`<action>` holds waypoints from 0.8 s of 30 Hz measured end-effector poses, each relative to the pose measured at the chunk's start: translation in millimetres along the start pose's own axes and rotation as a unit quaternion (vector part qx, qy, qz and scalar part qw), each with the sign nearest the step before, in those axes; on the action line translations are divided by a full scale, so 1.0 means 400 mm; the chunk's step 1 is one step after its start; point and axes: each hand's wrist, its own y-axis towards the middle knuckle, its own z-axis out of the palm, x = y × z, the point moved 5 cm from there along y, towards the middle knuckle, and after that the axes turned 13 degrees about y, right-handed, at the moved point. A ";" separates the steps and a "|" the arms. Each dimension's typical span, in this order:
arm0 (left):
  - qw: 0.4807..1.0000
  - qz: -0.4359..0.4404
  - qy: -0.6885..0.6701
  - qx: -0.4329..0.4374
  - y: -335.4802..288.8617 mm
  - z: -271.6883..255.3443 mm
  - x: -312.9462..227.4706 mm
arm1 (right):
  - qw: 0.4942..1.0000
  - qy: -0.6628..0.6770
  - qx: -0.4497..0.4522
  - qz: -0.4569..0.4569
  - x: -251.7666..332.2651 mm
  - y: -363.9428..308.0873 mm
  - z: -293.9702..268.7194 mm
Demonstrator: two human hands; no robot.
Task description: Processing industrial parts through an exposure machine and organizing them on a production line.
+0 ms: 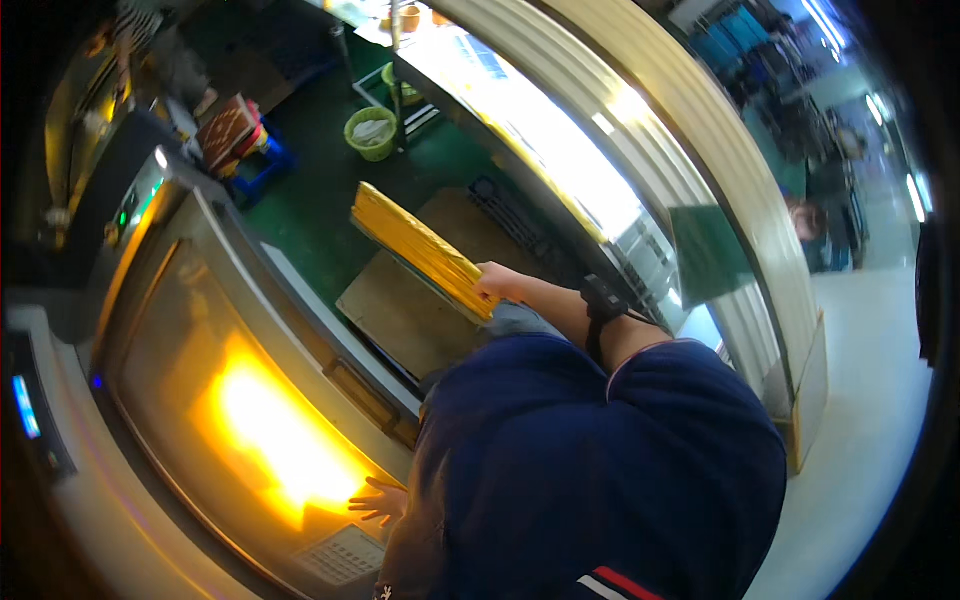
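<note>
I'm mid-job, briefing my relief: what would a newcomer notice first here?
A bright yellow glow on the machine panel, lower left, stands out first, with the left hand spread near its lower end. Next comes the yellow board in the right hand, near the middle. Then the green basket, upper middle.

Uneven lighting, with strong contrast between burnt-out patches and deep shade. An amber glare, white at its core, covers the middle of the panel (pixel 275 425); whether reflected or shining from within cannot be told. Near its lower edge, the left of the hands (pixel 380 502) takes a warm tint. The tabletop (pixel 545 130) is overexposed, most surface detail lost, while the floor (pixel 310 205) lies dim and greenish. The slab (pixel 420 250) shows bright yellow; the shirt (pixel 600 450) is dark, its folds faint. Upper right, tubes (pixel 820 22) form white streaks above a soft background. Fisheye distortion bows the frame (pixel 765 250) into an arc, and black vignetting closes the corners
</note>
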 end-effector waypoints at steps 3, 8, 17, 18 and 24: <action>0.998 0.014 0.012 -0.058 0.014 -0.080 -0.025 | 0.996 0.061 0.034 -0.050 0.078 0.041 0.023; 0.988 0.027 0.017 -0.149 0.009 -0.231 -0.129 | 0.977 -0.103 0.134 -0.131 0.264 0.130 0.147; 0.982 0.095 -0.018 -0.161 -0.154 -0.389 -0.091 | 0.549 -0.536 0.372 -0.522 0.399 -0.026 0.572; 0.991 0.072 -0.075 -0.079 -0.194 -0.385 -0.060 | 0.475 -0.540 0.387 -0.577 0.390 -0.071 0.623; 0.950 0.102 -0.235 0.179 -0.342 -0.178 0.205 | 0.232 -0.489 0.524 -0.658 0.279 -0.302 0.917</action>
